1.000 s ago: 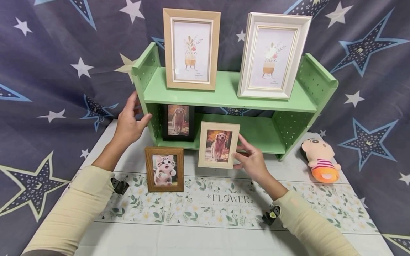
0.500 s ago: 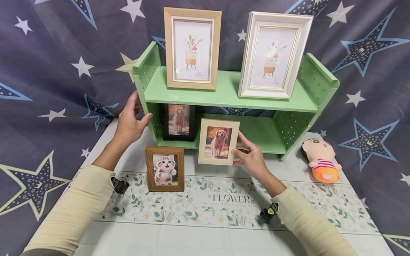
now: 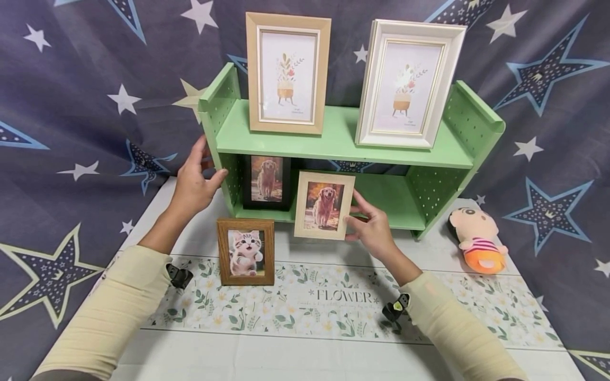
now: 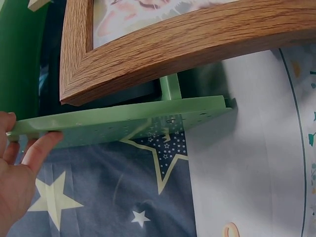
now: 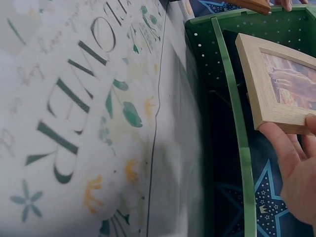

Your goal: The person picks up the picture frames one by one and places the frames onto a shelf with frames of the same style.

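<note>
Right fingers [image 3: 363, 203] pinch a rectangular frame [image 3: 325, 205] — wood-grained.

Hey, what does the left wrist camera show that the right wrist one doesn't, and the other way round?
Only the left wrist view: part of the cat picture in the brown frame. Only the right wrist view: the right hand gripping the beige frame, and the FLOWER lettering. Both: the green shelf, the starry backdrop and the brown frame, apparently just its corner in the right view.
</note>
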The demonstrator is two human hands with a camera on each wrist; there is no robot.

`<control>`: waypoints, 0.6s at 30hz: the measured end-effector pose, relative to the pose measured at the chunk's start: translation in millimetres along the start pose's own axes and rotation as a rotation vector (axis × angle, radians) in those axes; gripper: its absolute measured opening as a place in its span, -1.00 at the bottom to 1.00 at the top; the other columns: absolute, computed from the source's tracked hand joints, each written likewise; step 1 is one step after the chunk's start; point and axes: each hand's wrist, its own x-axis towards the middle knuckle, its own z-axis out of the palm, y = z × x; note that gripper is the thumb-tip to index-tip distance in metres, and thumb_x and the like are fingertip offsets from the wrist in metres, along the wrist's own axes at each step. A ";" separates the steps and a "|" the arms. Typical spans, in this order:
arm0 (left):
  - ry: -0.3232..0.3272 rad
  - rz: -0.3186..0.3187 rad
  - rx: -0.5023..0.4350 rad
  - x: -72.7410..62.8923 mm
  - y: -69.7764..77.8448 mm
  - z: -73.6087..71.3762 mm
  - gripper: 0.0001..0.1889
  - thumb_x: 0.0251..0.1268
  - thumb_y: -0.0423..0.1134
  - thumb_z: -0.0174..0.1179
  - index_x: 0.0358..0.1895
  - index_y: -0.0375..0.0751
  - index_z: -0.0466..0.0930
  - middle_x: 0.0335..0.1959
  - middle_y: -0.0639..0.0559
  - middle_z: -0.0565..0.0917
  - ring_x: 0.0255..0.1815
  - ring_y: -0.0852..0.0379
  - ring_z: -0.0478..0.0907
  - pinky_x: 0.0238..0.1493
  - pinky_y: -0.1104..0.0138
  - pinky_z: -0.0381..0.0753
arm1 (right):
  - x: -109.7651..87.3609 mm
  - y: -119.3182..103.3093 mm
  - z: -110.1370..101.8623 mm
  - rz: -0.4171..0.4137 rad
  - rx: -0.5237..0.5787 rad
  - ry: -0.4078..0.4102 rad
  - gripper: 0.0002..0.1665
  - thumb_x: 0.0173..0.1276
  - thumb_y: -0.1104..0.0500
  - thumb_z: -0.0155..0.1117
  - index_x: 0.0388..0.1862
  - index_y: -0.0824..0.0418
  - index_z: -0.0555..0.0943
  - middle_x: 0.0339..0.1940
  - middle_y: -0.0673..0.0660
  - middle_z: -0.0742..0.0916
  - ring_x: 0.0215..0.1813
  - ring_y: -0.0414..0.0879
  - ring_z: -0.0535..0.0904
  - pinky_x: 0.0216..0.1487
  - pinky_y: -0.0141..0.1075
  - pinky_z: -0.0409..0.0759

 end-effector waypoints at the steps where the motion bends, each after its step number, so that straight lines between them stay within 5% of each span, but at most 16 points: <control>1: -0.001 0.002 -0.001 -0.3 0.0 0.1 -0.12 0.42 -0.40 0.22 0.67 0.15 -0.04 0.35 -0.35 0.46 0.28 -0.39 0.53 0.07 -0.27 0.66 | 1.5 0.2 0.0 0.000 -0.002 0.003 -0.10 0.44 0.36 0.28 0.58 -0.30 0.25 0.20 0.36 0.67 -0.05 0.05 0.79 -0.29 -0.01 0.82; 18: -0.001 -0.007 0.006 0.5 -2.7 0.4 -0.10 0.41 -0.38 0.23 0.67 0.17 -0.05 0.34 -0.35 0.46 0.28 -0.39 0.53 0.07 -0.26 0.67 | 24.6 4.4 -0.4 0.012 -0.031 0.033 -0.13 0.44 0.34 0.29 0.58 -0.26 0.27 0.21 0.34 0.68 -0.11 -0.06 0.79 -0.31 -0.05 0.82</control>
